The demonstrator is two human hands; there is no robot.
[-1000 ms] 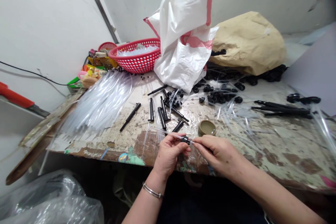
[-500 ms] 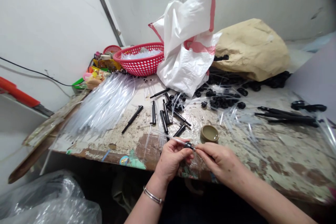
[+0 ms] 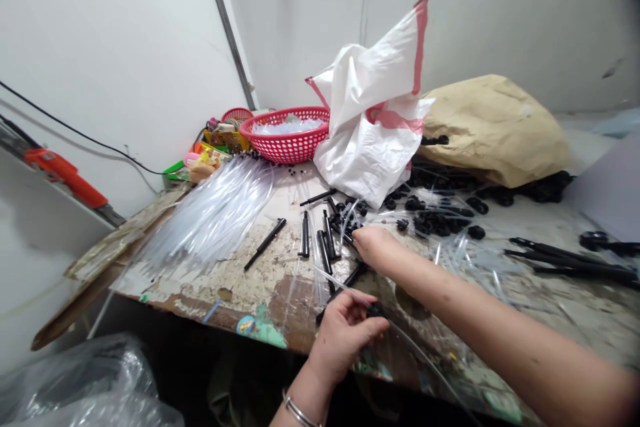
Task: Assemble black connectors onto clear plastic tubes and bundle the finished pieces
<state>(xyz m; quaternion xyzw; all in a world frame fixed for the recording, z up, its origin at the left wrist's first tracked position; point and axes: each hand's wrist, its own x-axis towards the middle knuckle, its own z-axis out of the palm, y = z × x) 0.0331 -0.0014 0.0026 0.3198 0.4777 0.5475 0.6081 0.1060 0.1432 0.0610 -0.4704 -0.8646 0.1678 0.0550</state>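
My left hand (image 3: 343, 337) is closed in a pinch on a clear thin plastic tube (image 3: 425, 355) with a black fitting (image 3: 375, 311) on it, just over the table's front edge. The tube runs out past the fingers on both sides. My right hand (image 3: 374, 247) is at the heap of small black plastic parts (image 3: 345, 215); its fingertips are hidden behind the hand. Several black rod-shaped pieces (image 3: 325, 251) lie left of that hand. Another black rod (image 3: 265, 245) rests farther left on its own.
A thick bundle of clear tubes (image 3: 215, 213) covers the table's left part. Behind stand a red perforated basket (image 3: 287, 145), a white sack (image 3: 370, 140) and brown paper (image 3: 495, 127). More black parts (image 3: 440, 221) lie at right. My right forearm partly covers a small round dish (image 3: 411, 301).
My right hand has left the fitting and reached forward to the black parts. My left hand keeps the fitting and tube; more tube now shows on the right. The camera view has shifted.
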